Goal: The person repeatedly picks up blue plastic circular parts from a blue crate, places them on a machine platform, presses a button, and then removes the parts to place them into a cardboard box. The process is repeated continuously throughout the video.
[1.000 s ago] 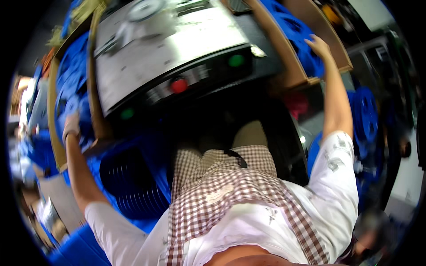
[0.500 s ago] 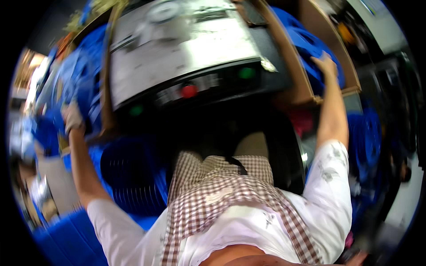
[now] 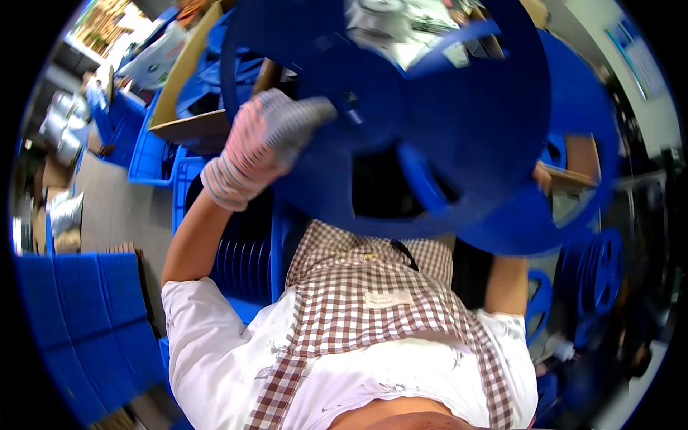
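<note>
A large blue plastic reel flange [image 3: 473, 107] with wide cut-outs is raised in front of me, blurred by motion. My left hand [image 3: 254, 147], in a striped grey and pink glove, is closed on its left side, the thumb lying toward the hub. A second blue reel flange [image 3: 502, 226] overlaps behind it on the right. Only a few bare fingers of my right hand [image 3: 542, 178] show at that one, closed on it; the flanges hide the rest. Behind them, the silver-topped machine [image 3: 423, 32] is mostly covered.
At the left stands a cardboard box [image 3: 190, 130] of blue parts. Below it, a blue crate [image 3: 277, 251] holds several discs on edge. Big blue bins [image 3: 86, 322] fill the lower left. More blue reels [image 3: 595, 272] stand at the right, near another cardboard box [image 3: 584, 154].
Both hands have come inward from the boxes at either side. Each now has a blue flange, and the two overlap before me, covering most of the machine.
</note>
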### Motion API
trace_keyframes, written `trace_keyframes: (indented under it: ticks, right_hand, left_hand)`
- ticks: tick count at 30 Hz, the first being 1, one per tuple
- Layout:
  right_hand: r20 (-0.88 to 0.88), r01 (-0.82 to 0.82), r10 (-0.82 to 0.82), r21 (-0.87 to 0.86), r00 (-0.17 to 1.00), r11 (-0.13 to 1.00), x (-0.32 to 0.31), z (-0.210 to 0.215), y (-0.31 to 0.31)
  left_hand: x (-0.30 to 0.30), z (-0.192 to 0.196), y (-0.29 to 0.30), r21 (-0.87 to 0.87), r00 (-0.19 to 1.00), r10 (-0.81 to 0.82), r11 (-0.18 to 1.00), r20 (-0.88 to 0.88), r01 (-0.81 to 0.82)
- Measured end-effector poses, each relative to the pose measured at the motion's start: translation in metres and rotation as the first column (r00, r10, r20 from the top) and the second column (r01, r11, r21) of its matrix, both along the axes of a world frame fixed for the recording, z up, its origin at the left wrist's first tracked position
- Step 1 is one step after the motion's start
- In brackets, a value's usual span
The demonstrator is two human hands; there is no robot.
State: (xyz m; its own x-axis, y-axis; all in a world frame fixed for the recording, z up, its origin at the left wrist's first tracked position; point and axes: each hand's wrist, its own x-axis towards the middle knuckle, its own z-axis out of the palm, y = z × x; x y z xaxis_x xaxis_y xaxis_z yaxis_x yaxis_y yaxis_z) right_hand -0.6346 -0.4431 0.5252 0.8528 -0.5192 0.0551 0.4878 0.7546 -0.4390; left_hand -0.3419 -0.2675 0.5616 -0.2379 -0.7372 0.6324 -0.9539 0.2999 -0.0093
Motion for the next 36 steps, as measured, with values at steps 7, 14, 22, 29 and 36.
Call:
trace_keyframes:
  ticks: [7,14,22,29,36]
  right_hand:
    - [-0.056,0.148,-0.178,-0.345,0.982,0.927,0.029,-0.045,0.047]
    - [-0.045,0.223,-0.325,-0.639,0.945,0.736,0.024,-0.065,0.063]
    - [0.006,0.213,-0.314,-0.746,0.949,0.630,0.037,-0.081,0.069]
    - [-0.158,0.095,-0.501,-0.892,0.851,0.442,0.053,-0.066,0.045]
    - [-0.224,-0.127,-0.536,-0.969,0.814,0.212,0.068,-0.057,0.081]
  left_hand:
    - [-0.087,-0.042,-0.024,0.046,0.968,-0.190,0.982,0.161,0.185]
    - [-0.160,-0.115,0.010,0.252,0.635,0.250,0.964,-0.731,-0.089]
    - [-0.148,-0.154,0.017,0.212,0.257,0.210,0.977,-0.943,-0.021]
    - [-0.124,-0.117,0.034,-0.072,-0.131,-0.064,0.996,-0.989,0.057]
    - [-0.129,-0.125,0.030,-0.264,-0.336,-0.214,0.959,-0.917,0.108]
